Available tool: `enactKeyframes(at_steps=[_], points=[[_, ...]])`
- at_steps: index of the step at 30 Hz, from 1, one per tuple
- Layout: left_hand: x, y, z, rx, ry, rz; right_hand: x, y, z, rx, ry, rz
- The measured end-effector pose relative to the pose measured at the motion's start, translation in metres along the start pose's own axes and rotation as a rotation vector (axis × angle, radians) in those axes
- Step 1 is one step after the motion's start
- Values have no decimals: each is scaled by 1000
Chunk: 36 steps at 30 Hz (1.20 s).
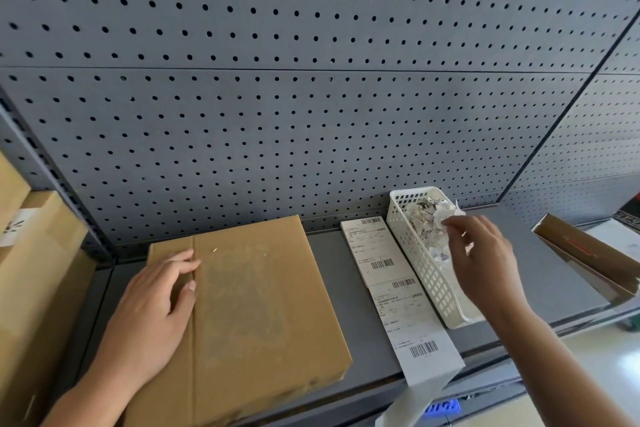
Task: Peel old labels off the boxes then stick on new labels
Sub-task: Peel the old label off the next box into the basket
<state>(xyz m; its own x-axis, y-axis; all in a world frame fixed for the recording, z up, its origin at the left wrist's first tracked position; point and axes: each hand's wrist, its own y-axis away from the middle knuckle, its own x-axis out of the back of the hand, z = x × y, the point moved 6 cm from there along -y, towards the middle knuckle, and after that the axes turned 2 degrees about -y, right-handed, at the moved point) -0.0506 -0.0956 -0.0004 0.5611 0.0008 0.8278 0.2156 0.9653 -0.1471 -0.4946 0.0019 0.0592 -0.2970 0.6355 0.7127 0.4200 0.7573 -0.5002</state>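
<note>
The left hand lies flat and open on the brown box on the shelf. The right hand, fingers bent, meets a paper scrap over the basket; nobody can tell if it holds it

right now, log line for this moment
left hand flat on peeled box | right hand over scrap basket | new labels beside box

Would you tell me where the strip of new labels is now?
In the head view, right of centre, the label strip lies on the grey shelf between the cardboard box and the white basket, its near end overhanging the edge.
</note>
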Motion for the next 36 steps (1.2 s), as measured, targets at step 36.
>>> enactKeyframes(at_steps=[36], points=[[-75, 42, 180, -382, 144, -241, -89, 134, 18, -102, 272, -489]])
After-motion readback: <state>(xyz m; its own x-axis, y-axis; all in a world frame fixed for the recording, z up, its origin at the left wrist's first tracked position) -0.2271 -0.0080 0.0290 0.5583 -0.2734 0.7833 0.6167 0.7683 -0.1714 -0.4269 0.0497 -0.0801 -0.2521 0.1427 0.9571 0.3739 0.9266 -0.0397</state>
